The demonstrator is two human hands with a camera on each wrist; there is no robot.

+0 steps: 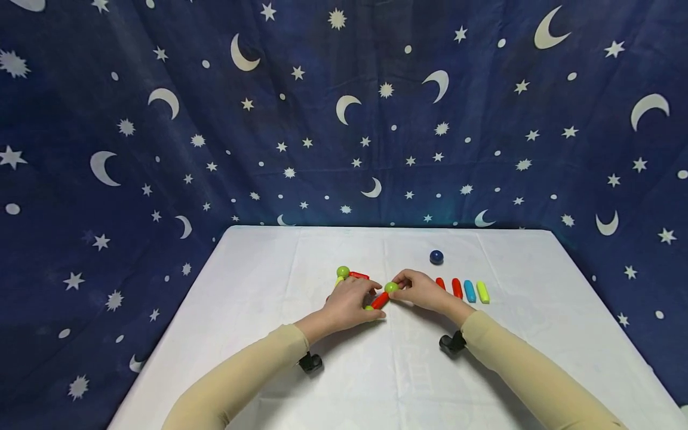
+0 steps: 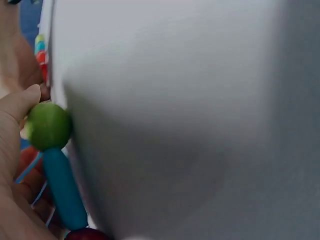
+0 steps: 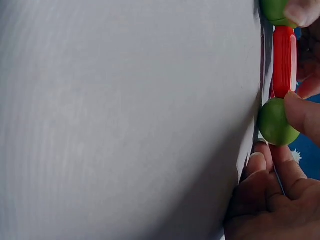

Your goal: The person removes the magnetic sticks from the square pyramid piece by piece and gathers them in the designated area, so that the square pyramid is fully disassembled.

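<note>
My right hand [image 1: 419, 289] pinches a green ball [image 1: 391, 288] between thumb and fingers. That ball meets the end of a red stick [image 1: 380, 300], which runs to a second green ball [image 3: 278, 11] beside my left thumb. My left hand [image 1: 349, 301] curls over a shape of joined balls and sticks, its thumb on this second ball. Below that ball in the left wrist view are a blue stick [image 2: 65, 189] and a dark red ball [image 2: 86, 234]. Another green ball [image 1: 343, 271] and a red stick [image 1: 359, 275] show beyond my left hand. The hand hides much of the shape.
Right of my right hand lie loose sticks: two red [image 1: 457, 288], one blue [image 1: 470, 291] and one yellow [image 1: 483, 292]. A dark blue ball [image 1: 436, 257] sits farther back. The white-covered table [image 1: 344, 382] ends at a starry cloth [image 1: 322, 119].
</note>
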